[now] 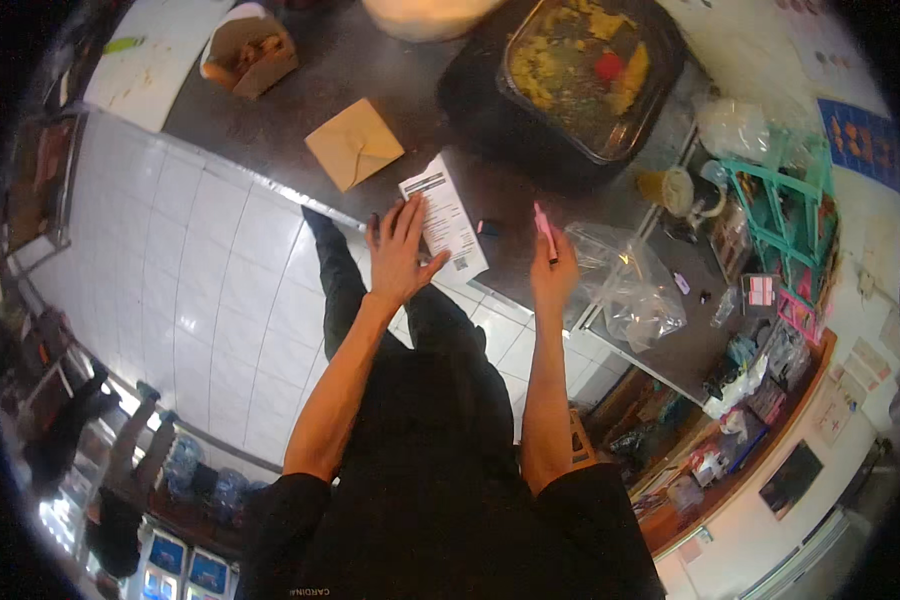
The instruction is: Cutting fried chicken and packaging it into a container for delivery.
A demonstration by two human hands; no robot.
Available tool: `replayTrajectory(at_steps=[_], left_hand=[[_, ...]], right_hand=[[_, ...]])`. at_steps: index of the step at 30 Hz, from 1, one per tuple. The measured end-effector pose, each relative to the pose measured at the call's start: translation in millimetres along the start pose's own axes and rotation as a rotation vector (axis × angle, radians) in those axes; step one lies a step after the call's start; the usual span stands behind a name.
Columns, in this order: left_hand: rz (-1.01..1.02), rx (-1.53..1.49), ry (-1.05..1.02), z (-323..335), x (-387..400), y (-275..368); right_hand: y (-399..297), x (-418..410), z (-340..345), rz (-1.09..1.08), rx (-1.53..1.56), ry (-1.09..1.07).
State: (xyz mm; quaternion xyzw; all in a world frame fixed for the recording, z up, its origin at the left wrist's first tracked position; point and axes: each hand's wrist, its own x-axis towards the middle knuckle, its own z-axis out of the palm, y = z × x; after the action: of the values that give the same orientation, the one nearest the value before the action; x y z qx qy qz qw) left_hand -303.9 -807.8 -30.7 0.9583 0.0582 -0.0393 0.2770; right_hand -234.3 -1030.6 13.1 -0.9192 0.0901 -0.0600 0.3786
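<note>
A printed paper slip point(450, 225) lies on the dark countertop point(270, 142), close to its front edge. The spread fingers of my left hand point(401, 251) rest on the slip's left side. Held in my right hand point(555, 262) is a pink highlighter point(544, 221), its tip pointing away from me. Between the slip and that hand sits a small dark and pink object point(487, 226). Beyond the slip is a folded brown paper packet point(355, 145). Clear plastic bags point(637, 292) lie just right of my right hand.
A foil-like tray of food point(577, 75) stands at the back right, and a cardboard food box point(249, 52) at the back left. To the right are a cup point(667, 190), a green plastic basket point(784, 210) and a pink marker point(681, 283). Other people point(120, 480) appear at lower left.
</note>
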Motion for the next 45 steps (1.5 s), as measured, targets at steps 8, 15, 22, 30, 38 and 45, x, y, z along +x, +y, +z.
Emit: replayTrajectory(at_steps=[8,15,22,30,38,45], left_hand=[[0.091,0.048,-0.031,-12,17,-18],[0.085,0.019,-0.079,-14,14,-19],[0.072,0.012,-0.083,-12,14,-17],[0.033,-0.051,-0.081,-18,14,-19],[0.024,-0.033,-0.115,-16,12,-18],[0.027,-0.039,-0.099,-14,12,-19]], right_hand=[[-4,2,-8,-0.27,-0.623,0.104],[-38,17,77,-0.336,-0.018,-0.292],[-73,57,120,-0.491,-0.521,-0.307],[-63,-9,33,-0.423,-0.317,-0.438],[-53,-61,40,-0.409,-0.271,-0.539],[-50,-58,46,-0.398,-0.252,-0.513]])
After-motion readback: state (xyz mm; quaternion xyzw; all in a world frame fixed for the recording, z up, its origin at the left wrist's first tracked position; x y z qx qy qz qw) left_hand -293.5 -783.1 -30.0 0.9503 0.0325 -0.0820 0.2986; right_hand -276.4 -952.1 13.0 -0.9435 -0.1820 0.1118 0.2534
